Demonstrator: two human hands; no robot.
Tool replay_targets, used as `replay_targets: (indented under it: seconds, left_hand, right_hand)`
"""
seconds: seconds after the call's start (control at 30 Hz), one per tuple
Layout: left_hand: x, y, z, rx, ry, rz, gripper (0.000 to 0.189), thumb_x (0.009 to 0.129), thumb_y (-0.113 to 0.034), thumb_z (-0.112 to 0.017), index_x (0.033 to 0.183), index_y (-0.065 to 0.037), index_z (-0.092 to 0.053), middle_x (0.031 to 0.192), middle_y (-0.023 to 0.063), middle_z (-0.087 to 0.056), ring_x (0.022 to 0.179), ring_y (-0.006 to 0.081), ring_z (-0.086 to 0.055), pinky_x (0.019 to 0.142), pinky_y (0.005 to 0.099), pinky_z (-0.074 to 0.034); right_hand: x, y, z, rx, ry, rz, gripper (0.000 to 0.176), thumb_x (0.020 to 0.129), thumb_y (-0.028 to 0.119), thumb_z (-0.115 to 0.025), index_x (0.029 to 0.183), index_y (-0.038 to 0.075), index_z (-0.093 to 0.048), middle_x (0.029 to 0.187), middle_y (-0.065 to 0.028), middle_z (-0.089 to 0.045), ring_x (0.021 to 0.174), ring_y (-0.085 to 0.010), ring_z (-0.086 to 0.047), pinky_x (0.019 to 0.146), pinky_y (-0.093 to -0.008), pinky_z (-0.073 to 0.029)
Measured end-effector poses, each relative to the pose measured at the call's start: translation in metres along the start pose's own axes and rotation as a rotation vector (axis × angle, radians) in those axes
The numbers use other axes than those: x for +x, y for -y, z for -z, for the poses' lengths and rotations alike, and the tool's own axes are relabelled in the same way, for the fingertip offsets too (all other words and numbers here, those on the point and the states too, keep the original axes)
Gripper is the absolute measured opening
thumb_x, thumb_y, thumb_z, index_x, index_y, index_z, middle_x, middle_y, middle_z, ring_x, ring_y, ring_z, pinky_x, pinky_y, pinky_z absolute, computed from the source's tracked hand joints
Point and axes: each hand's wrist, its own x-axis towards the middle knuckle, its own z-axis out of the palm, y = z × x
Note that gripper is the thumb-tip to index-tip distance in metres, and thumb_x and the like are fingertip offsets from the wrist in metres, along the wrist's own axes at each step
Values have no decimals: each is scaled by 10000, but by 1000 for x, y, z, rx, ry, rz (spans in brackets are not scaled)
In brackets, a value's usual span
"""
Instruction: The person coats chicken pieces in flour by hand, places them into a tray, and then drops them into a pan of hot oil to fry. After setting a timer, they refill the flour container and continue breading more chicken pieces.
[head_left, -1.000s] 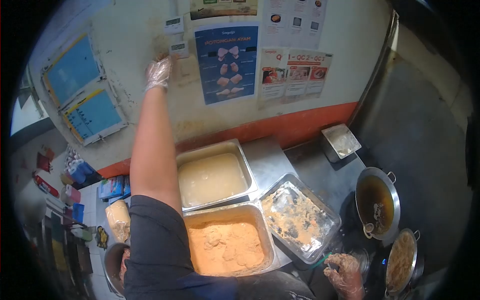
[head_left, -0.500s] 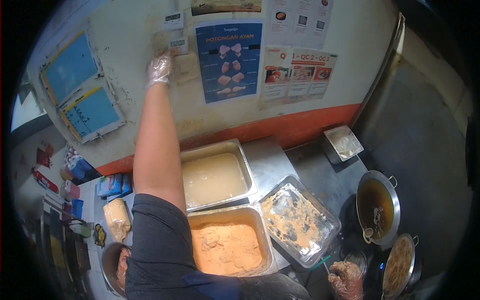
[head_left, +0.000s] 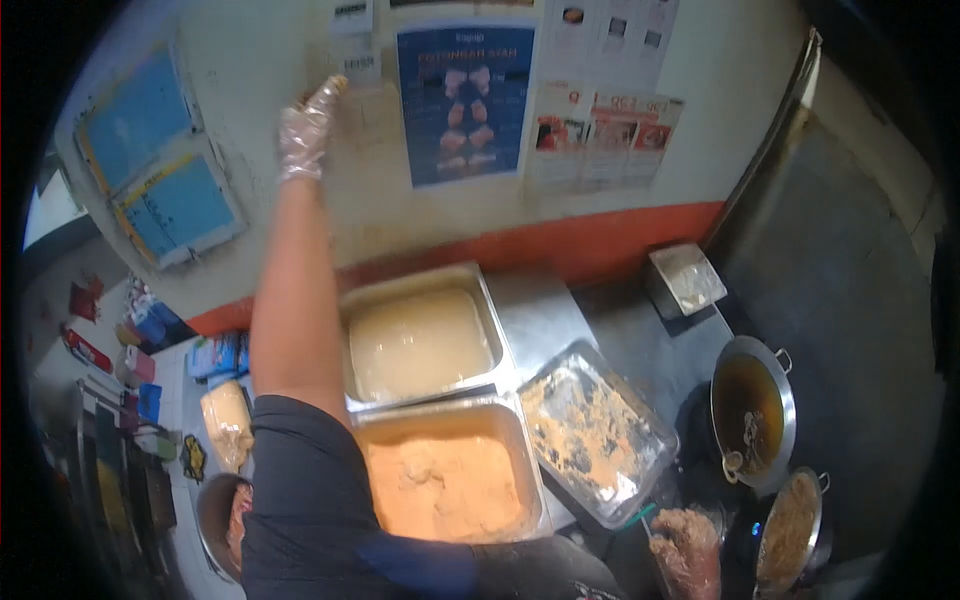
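Note:
My left hand (head_left: 308, 130), in a clear plastic glove, is raised to the wall with one finger stretched toward a small digital timer (head_left: 360, 64). Nothing shows in that hand, and contact with the timer cannot be made out. Low on the right, my right hand (head_left: 688, 555) is gloved and thickly coated with crumbs. Its fingers look curled; whether they hold anything is hidden. Nearest to it are a clear tray (head_left: 600, 430) smeared with breading and a pan of brown oil (head_left: 795, 530).
A metal pan holds pale liquid (head_left: 420, 345); another below it holds orange flour (head_left: 450, 490). Further right are an oil wok (head_left: 750, 410) and a small metal container (head_left: 687, 278). A blue poster (head_left: 465, 105) hangs on the wall. A bowl (head_left: 215, 525) stands lower left.
My left hand has moved slightly up and left, and its finger now stands out more from the hand. My right hand remains low on the right. The view has shifted slightly.

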Motion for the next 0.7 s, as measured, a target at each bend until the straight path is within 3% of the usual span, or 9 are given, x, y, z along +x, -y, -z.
replay_targets:
  seconds: [0.07, 0.17, 0.23, 0.33, 0.43, 0.5, 0.57, 0.63, 0.7]
  left_hand:
    - [-26, 4, 34, -174, 77, -124, 702, 955, -504, -875, 1368, 47, -739, 1257, 93, -798, 1196, 221, -709, 1090, 360, -528]
    - [-123, -42, 110, -312, 221, -47, 532, 1003, -333, -853, 1395, 6, -731, 1225, 67, -791, 1158, 142, -694, 1059, 289, -524]
    - [-212, -76, 165, -174, 373, 28, 524, 986, -252, -851, 1428, -8, -714, 1309, 89, -765, 1203, 159, -678, 1093, 304, -517]
    - [-306, -89, 231, -56, 568, 236, 659, 916, -167, -858, 1513, 8, -641, 1454, 98, -696, 1314, 237, -645, 1176, 406, -494]
    - [-392, -89, 277, -2, 645, 381, 679, 881, -137, -876, 1499, 22, -644, 1414, 124, -718, 1303, 249, -659, 1167, 419, -506]
    - [-429, -113, 270, 116, 691, 645, 705, 913, -237, -876, 1513, 32, -622, 1430, 148, -695, 1336, 282, -650, 1178, 429, -489]
    - [-463, -119, 255, 335, 854, 558, 672, 956, -237, -856, 1518, 43, -615, 1433, 209, -710, 1339, 284, -674, 1163, 419, -514]
    - [-488, -110, 239, 479, 1101, 573, 827, 983, -378, -824, 1618, 55, -520, 1492, 327, -658, 1421, 422, -639, 1214, 456, -489]
    - [-505, -104, 219, 656, 1186, 678, 916, 978, -449, -815, 1657, 51, -459, 1534, 335, -621, 1440, 433, -617, 1237, 453, -466]
  right_hand:
    - [6, -24, -21, 81, -122, 200, 392, 1033, 373, -642, 1279, 88, -751, 1279, -164, -777, 1236, -373, -710, 1089, -528, -520]
    - [24, -12, -29, 45, -119, 282, 285, 970, 231, -753, 1216, 86, -763, 1256, -139, -785, 1175, -395, -718, 1045, -531, -529]
    - [38, -5, -36, 2, -132, 355, 338, 894, 121, -846, 1218, 75, -761, 1221, -125, -795, 1134, -395, -729, 1023, -514, -545]
    - [64, 19, -43, 186, -21, 431, 344, 908, 140, -842, 1232, 66, -754, 1204, -128, -801, 1115, -408, -736, 1012, -511, -551]
    - [82, 27, -59, 232, 63, 542, 351, 911, 134, -837, 1244, 68, -748, 1196, -146, -799, 1111, -418, -738, 1003, -516, -551]
    - [95, 43, -67, 254, 107, 604, 354, 910, 137, -839, 1245, 70, -747, 1193, -154, -799, 1113, -418, -741, 997, -517, -553]
    - [109, 56, -84, 245, 105, 731, 366, 902, 148, -840, 1246, 57, -751, 1173, -173, -798, 1118, -411, -746, 1009, -519, -561]
    - [121, 61, -106, 251, 107, 813, 376, 893, 149, -842, 1244, 49, -754, 1171, -180, -798, 1110, -410, -749, 1023, -520, -564]
    - [131, 66, -119, 263, 134, 911, 395, 867, 141, -841, 1238, 31, -758, 1167, -205, -798, 1089, -416, -761, 1076, -515, -567]
